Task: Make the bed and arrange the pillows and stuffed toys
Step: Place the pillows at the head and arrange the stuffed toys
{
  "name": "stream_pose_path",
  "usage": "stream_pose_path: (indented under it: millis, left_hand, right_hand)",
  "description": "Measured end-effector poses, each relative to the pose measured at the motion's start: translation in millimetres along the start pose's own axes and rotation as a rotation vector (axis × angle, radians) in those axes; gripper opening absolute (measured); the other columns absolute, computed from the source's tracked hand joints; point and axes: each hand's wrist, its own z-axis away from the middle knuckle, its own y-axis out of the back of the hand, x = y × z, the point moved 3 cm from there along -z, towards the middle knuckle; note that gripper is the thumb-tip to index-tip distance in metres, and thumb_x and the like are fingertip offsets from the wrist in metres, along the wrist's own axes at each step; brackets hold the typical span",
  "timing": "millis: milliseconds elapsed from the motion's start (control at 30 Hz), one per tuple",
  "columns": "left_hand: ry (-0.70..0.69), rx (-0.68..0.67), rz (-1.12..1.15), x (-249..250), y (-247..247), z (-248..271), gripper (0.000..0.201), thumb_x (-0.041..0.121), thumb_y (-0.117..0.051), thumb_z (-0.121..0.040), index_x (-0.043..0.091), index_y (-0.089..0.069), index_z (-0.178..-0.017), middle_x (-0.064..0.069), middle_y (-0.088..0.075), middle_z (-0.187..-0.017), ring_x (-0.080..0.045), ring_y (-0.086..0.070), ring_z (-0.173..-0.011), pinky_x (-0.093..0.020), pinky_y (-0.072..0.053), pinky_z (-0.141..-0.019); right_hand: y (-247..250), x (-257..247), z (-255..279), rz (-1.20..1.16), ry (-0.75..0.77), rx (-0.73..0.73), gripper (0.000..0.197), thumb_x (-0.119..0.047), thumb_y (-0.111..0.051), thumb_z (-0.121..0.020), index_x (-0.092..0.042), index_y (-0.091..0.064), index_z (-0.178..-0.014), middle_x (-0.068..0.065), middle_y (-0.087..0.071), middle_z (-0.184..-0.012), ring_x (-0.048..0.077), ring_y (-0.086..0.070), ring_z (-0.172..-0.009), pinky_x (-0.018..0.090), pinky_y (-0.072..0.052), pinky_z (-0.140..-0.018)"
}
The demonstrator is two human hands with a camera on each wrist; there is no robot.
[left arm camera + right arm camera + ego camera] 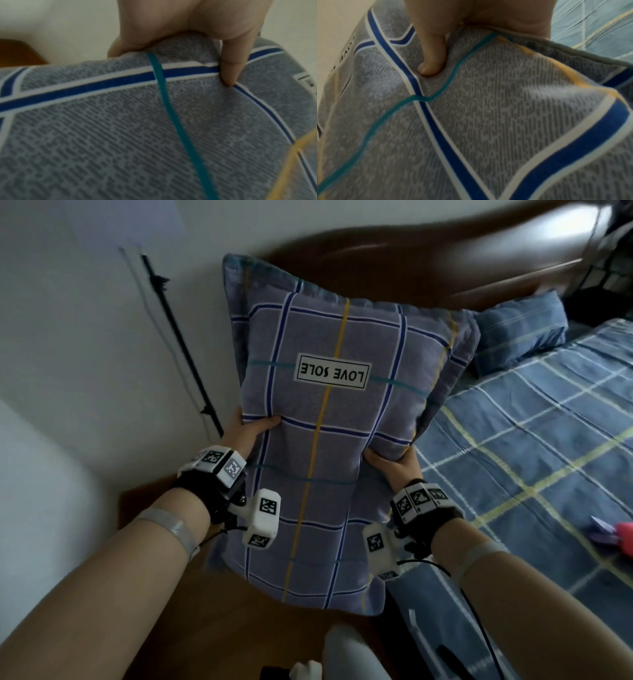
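Note:
I hold a grey-purple checked pillow (pixel 329 419) with a "LOVE SOLE" label up in front of me, above the bed's left edge. My left hand (pixel 250 433) grips its left side, thumb pressed into the front; the left wrist view shows the thumb (pixel 235 65) dug into the pillow (pixel 137 128). My right hand (pixel 394 462) grips its right side, and the right wrist view has the thumb (pixel 433 56) sunk into the pillow fabric (pixel 488 115). A second blue pillow (pixel 517 332) lies at the headboard on the blue checked bedspread (pixel 534 440).
A brown headboard (pixel 445 258) runs along the back. A white wall and a black stand (pixel 181 344) are at the left. A pink and purple toy (pixel 613 535) lies on the bedspread at the right edge. Brown floor shows below.

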Motion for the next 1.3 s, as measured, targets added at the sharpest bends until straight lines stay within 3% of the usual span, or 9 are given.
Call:
stream_pose_path:
  millis: [200,500,633,767,833,967,1133,1233,1300]
  left_hand:
    - [0.015,-0.107,-0.077,1,-73,-134,0.064,0.02,-0.075,-0.075,0.015,-0.047,-0.133,-0.004,-0.058,-0.127,-0.023,-0.056,-0.11,-0.042,-0.043,-0.1]
    - [0.188,-0.364,-0.229,-42,-230,-283,0.069,0.031,-0.078,-0.069,0.021,-0.05,-0.131,0.001,-0.06,-0.122,-0.023,-0.057,-0.111,-0.043,-0.044,-0.102]
    - [0.314,-0.528,-0.423,-94,-301,-315,0.076,0.046,-0.076,-0.068,0.016,-0.05,-0.133,-0.01,-0.057,-0.133,-0.031,-0.055,-0.119,-0.048,-0.041,-0.105]
    - [0.357,-0.616,-0.645,-167,-333,-344,0.067,0.034,-0.067,-0.083,0.005,-0.042,-0.138,-0.008,-0.053,-0.135,-0.029,-0.05,-0.125,-0.031,-0.038,-0.101]
    - [0.432,-0.642,-0.763,-197,-330,-349,0.072,0.037,-0.07,-0.08,0.007,-0.042,-0.138,-0.012,-0.053,-0.137,-0.029,-0.051,-0.124,-0.032,-0.039,-0.103]
    - [0.548,-0.716,-0.78,-228,-326,-357,0.1,0.044,-0.084,-0.051,0.008,-0.045,-0.136,-0.012,-0.057,-0.132,-0.027,-0.056,-0.119,-0.036,-0.042,-0.104]
    - [0.635,-0.791,-0.544,-192,-349,-376,0.077,0.018,-0.085,-0.056,0.001,-0.056,-0.125,-0.015,-0.064,-0.119,-0.03,-0.062,-0.108,-0.047,-0.047,-0.1]
    - [0.548,-0.854,-0.502,-139,-372,-409,0.054,0.001,-0.074,-0.071,-0.001,-0.056,-0.122,-0.019,-0.064,-0.118,-0.033,-0.062,-0.109,-0.051,-0.047,-0.099]
    - [0.45,-0.914,-0.506,-98,-388,-436,0.055,-0.005,-0.071,-0.072,0.0,-0.054,-0.124,-0.016,-0.064,-0.115,-0.029,-0.061,-0.108,-0.047,-0.047,-0.099]
  right_hand:
    - [-2,27,-124,-0.044,-0.072,0.103,0.071,-0.019,-0.08,-0.071,-0.017,-0.043,-0.131,0.005,-0.055,-0.134,0.018,-0.053,-0.12,0.04,-0.042,-0.105]
    - [58,84,-249,-0.039,-0.309,0.33,0.074,-0.031,-0.083,-0.065,-0.024,-0.045,-0.129,0.001,-0.056,-0.132,0.022,-0.053,-0.121,0.043,-0.042,-0.105]
    - [97,141,-271,-0.035,-0.472,0.455,0.094,-0.05,-0.084,-0.05,-0.024,-0.045,-0.132,0.001,-0.058,-0.129,0.025,-0.057,-0.117,0.046,-0.045,-0.101]
    - [109,208,-268,-0.096,-0.614,0.571,0.07,-0.02,-0.077,-0.075,-0.007,-0.042,-0.134,0.013,-0.057,-0.129,0.02,-0.057,-0.105,0.031,-0.049,-0.087]
    - [102,240,-255,-0.137,-0.696,0.589,0.066,-0.01,-0.073,-0.078,-0.005,-0.039,-0.135,0.016,-0.056,-0.13,0.018,-0.056,-0.104,0.024,-0.049,-0.081]
    - [78,262,-242,-0.185,-0.856,0.584,0.069,-0.018,-0.071,-0.081,-0.011,-0.036,-0.14,0.005,-0.055,-0.128,0.02,-0.053,-0.12,0.023,-0.039,-0.097]
    - [65,237,-285,-0.242,-0.783,0.621,0.061,-0.004,-0.067,-0.082,-0.007,-0.039,-0.136,0.015,-0.054,-0.134,0.026,-0.054,-0.121,0.04,-0.04,-0.108]
    - [63,203,-323,-0.318,-0.729,0.686,0.039,0.002,-0.062,-0.084,-0.017,-0.047,-0.114,0.011,-0.062,-0.118,0.024,-0.053,-0.116,0.047,-0.037,-0.109]
    - [55,178,-349,-0.358,-0.708,0.697,0.039,0.006,-0.055,-0.087,-0.019,-0.042,-0.114,0.007,-0.06,-0.111,0.018,-0.047,-0.11,0.043,-0.036,-0.109]
